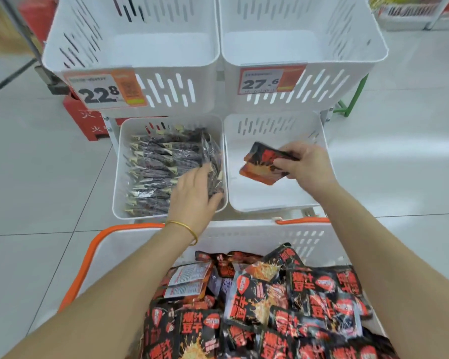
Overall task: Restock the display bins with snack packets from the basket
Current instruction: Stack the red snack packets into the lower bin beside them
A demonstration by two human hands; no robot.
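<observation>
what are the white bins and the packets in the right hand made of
The white bins: apparently moulded plastic, smooth, judging by the cut slots and rounded rims. The packets held by the right hand: likely printed plastic film, slightly glossy and flexing.

Red box (88, 125) on tiled floor (36, 177), green frame leg (345, 108)

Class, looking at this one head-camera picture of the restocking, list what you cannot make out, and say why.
Head view: small print on the price tags is blurred.
Head view: the left hand covers the dark packets beneath it; whether it grips one is unclear.
Head view: how many red packets the right hand pinches; they overlap.
Head view: the basket is cut off at its near end by the bottom edge.
</observation>
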